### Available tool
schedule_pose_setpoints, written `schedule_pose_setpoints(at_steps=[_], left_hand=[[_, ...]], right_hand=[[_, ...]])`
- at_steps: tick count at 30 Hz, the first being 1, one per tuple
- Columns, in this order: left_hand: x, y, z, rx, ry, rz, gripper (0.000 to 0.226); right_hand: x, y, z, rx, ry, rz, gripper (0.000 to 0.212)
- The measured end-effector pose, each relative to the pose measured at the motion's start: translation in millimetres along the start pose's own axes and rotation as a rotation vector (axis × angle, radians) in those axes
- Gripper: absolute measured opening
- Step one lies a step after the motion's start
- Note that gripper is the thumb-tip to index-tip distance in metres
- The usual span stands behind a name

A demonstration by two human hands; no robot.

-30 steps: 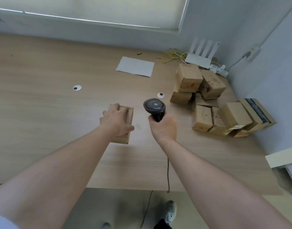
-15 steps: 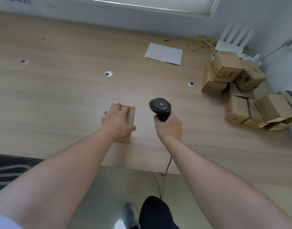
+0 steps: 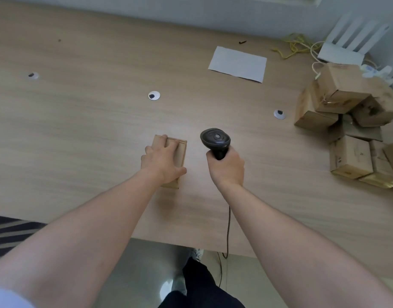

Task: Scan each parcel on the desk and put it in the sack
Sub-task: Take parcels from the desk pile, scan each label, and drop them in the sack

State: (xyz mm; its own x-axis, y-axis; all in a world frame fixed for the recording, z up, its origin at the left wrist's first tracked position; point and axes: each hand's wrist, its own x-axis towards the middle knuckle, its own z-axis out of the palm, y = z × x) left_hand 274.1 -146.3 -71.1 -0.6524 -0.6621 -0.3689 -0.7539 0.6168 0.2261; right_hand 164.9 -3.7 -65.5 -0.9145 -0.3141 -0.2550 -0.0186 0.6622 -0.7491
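Observation:
A small brown cardboard parcel (image 3: 180,152) lies on the wooden desk (image 3: 80,130) near its front edge. My left hand (image 3: 162,162) lies over the parcel's top and grips it, thumb curled round its right side. Just to the right, my right hand (image 3: 226,168) holds a black barcode scanner (image 3: 215,141) upright by its handle, its head level with the parcel's far end. A pile of several brown parcels (image 3: 348,121) sits at the desk's right side. A dark striped thing (image 3: 11,232) shows at the left below the desk edge; I cannot tell whether it is the sack.
A white sheet of paper (image 3: 237,63) lies at the back middle. A white router (image 3: 353,43) and yellow cables (image 3: 295,45) stand in the back right corner. Round cable grommets (image 3: 154,95) dot the desktop. The scanner's cord (image 3: 228,227) hangs over the front edge.
The view has swung left and downward, so the parcel pile has slid toward the right edge. Both hands keep their hold on the parcel and the scanner, close together.

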Motion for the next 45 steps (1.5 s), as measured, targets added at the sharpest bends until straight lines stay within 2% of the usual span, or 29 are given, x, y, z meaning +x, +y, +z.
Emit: schedule_pose_setpoints(at_steps=[12, 21, 25, 28, 31, 36, 40, 45], left_hand=[[74.0, -7.5, 16.4, 0.013, -0.014, 0.005, 0.089], [99.5, -31.1, 26.5, -0.026, -0.059, 0.071, 0.093], [101.4, -50.5, 20.8, -0.159, -0.071, 0.113, 0.095], [101.3, -70.5, 7.2, -0.285, -0.083, 0.115, 0.088], [100.4, -92.3, -7.4, -0.317, -0.098, 0.121, 0.081], [101.6, -125.3, -16.4, -0.294, -0.049, 0.070, 0.072], [99.7, -140.5, -16.3, -0.298, -0.021, 0.036, 0.053], [94.1, -135.1, -16.9, -0.190, -0.053, -0.033, 0.088]], right_hand=[[66.8, -6.0, 41.4, -0.016, -0.081, 0.084, 0.017], [68.7, -8.5, 59.0, -0.021, -0.025, 0.141, 0.018], [59.5, -10.9, 62.7, -0.019, 0.002, 0.162, 0.017], [52.6, -17.4, 69.1, -0.016, 0.017, 0.176, 0.016], [46.0, -24.5, 78.8, -0.008, 0.018, 0.182, 0.016], [38.4, -33.9, 92.1, 0.008, 0.019, 0.174, 0.017], [35.5, -37.9, 96.9, 0.012, 0.024, 0.166, 0.018], [31.1, -34.8, 96.6, 0.004, 0.021, 0.162, 0.016]])
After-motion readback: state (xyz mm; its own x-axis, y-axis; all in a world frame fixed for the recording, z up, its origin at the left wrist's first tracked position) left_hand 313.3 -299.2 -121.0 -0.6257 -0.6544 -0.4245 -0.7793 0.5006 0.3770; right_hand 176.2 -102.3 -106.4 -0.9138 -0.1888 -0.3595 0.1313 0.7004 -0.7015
